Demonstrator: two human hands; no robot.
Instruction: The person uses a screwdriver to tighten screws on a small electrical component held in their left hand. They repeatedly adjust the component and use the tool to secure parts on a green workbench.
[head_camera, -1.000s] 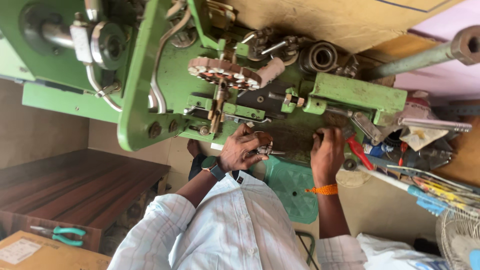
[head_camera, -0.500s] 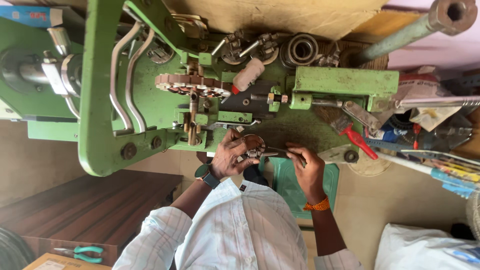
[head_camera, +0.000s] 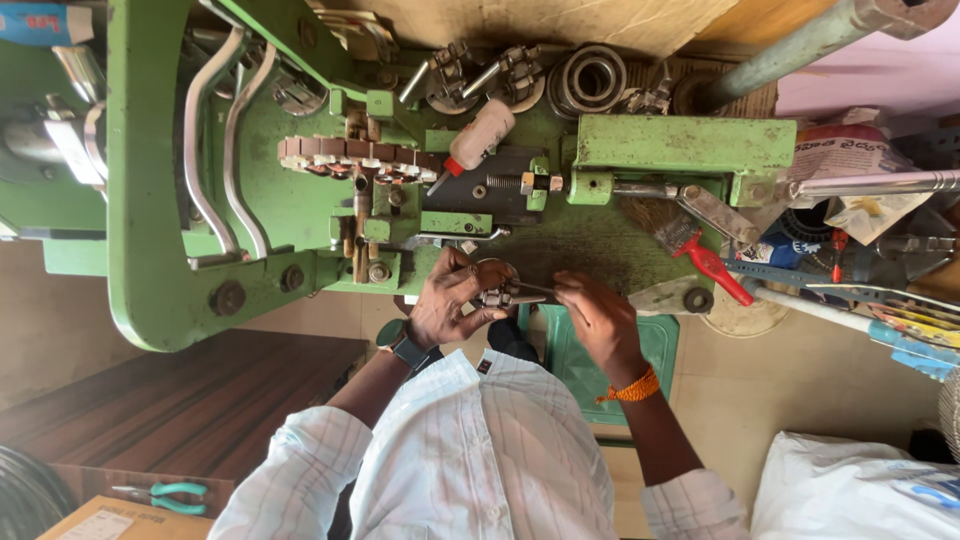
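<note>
While both forearms extend forward from the striped shirt, the left hand is curled closed around a small metal fitting, with a wristwatch on its wrist. Just beside it, the right hand, which wears an orange thread band, pinches a thin metal rod whose tip meets the fitting; that grip is closed on the rod. Both parts sit at the near edge of the green machine, above a green stool. Farther out on the machine lie a toothed segment row, a white oil bottle and a bearing ring. At right rests a red-handled tool; at lower left, teal-handled pliers.
</note>
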